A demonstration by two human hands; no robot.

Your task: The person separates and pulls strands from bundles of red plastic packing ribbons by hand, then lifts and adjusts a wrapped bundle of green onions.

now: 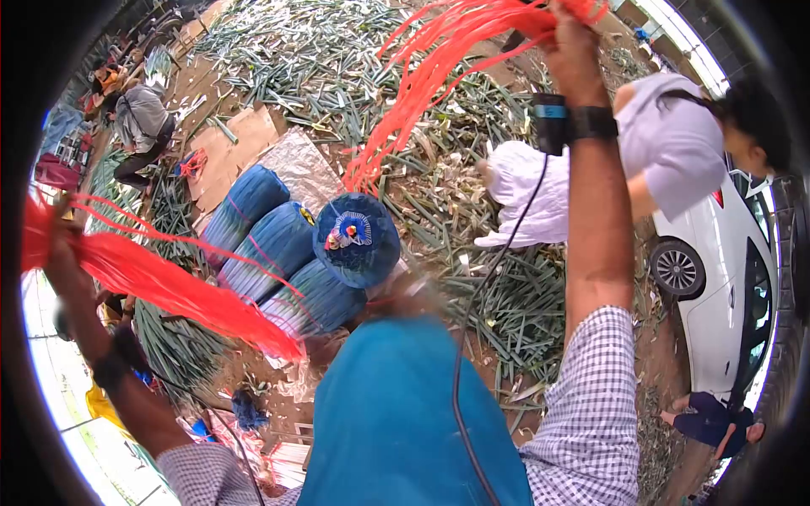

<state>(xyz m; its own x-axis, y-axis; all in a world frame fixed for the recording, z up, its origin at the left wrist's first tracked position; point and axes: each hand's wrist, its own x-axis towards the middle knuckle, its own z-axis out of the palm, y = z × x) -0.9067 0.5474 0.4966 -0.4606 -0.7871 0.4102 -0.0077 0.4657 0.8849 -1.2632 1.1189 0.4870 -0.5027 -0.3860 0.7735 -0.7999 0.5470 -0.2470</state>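
My left hand (61, 249), raised at the far left and partly blurred, is closed around a bunch of red plastic strands (181, 282) that trails down to the right. High up at the right, my right hand (575, 52) grips another bunch of red strands (447, 55), which fans out and hangs toward the middle. Between the two bunches lie several large bundles (270, 244) in blue wrapping, side by side and tied with thin red strands. A round blue object (356, 240) with a patterned centre sits at their right end.
Cut green leaves and stalks (295, 51) cover much of the ground. Flattened cardboard (236, 152) lies behind the bundles. A person in a pale top (666, 143) bends at the right, near a white car (709, 329). Another person (143, 122) crouches at upper left.
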